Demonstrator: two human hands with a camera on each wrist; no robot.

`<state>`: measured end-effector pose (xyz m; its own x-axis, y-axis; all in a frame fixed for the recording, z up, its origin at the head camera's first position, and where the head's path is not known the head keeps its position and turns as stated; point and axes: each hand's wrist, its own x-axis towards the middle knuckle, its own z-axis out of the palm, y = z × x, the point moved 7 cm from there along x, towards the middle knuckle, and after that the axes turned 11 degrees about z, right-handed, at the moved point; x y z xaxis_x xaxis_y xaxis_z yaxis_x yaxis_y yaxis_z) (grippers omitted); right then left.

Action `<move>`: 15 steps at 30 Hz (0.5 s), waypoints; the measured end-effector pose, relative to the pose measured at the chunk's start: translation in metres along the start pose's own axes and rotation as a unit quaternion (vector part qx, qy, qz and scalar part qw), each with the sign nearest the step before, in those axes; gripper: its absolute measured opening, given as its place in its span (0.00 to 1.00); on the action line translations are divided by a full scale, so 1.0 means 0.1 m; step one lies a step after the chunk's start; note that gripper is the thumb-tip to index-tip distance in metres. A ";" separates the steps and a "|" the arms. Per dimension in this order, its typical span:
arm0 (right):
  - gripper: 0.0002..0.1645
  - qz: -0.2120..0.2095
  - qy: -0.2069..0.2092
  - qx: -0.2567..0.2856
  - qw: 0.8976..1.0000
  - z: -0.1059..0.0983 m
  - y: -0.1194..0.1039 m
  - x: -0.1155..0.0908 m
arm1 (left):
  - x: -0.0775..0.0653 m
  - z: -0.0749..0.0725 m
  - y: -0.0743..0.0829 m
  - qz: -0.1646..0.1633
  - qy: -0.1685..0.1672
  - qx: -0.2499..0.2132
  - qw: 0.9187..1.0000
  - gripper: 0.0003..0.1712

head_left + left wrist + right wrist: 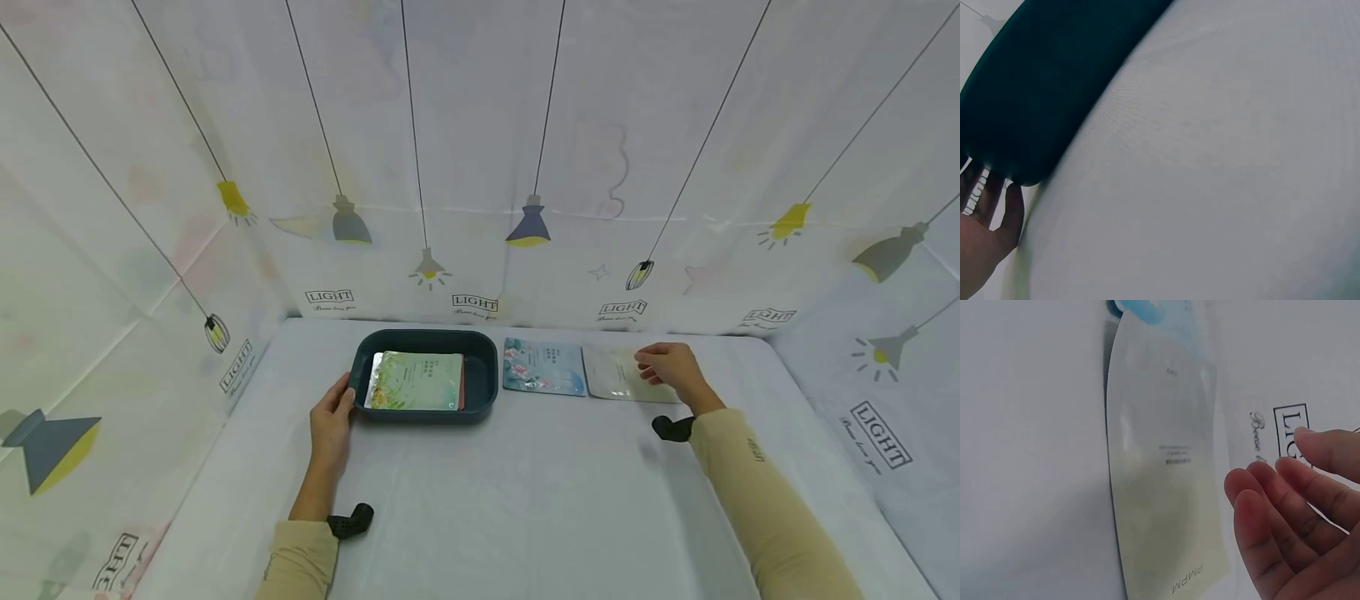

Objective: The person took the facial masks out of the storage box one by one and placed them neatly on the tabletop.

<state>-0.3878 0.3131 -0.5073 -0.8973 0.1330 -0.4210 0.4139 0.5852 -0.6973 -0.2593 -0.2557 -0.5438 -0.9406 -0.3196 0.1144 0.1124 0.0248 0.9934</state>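
Observation:
My left hand rests against the left end of a dark teal plastic tray, fingers and thumb touching its outer wall. The left wrist view shows those fingers fairly straight at the tray's end. Inside the tray lies a green floral sheet mask packet, with a reddish edge peeking out beneath it. My right hand hovers by the right part of a pale cream sheet mask packet, fingers loosely bent and holding nothing. In the right wrist view, the hand is beside this packet, apart from it.
A blue floral sheet mask packet lies between the tray and the cream packet, their edges meeting. White cloth covers the table. A lamp-printed curtain rises right behind the table and along both sides.

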 end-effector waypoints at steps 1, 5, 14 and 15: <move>0.28 -0.005 -0.002 0.000 1.000 0.02 -0.05 -0.02 | 0.00 -0.01 0.00 -0.001 -0.002 0.004 1.000 0.27; 0.27 -0.026 -0.007 0.001 1.000 0.11 -0.22 -0.10 | 0.02 -0.04 -0.05 0.009 -0.007 0.029 1.000 0.27; 0.27 -0.056 -0.026 0.008 0.998 0.35 -0.57 -0.26 | 0.04 -0.03 -0.08 0.020 -0.004 0.033 0.999 0.27; 0.27 -0.056 -0.030 0.013 0.998 0.38 -0.60 -0.27 | 0.04 -0.02 -0.08 0.018 -0.002 0.030 0.999 0.27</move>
<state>-0.3827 0.2441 -0.4760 -0.9274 0.0194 -0.3735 0.3166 0.5722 -0.7566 -0.2632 -0.2596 -0.5516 -0.9377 -0.3130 0.1509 0.1277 0.0937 0.9874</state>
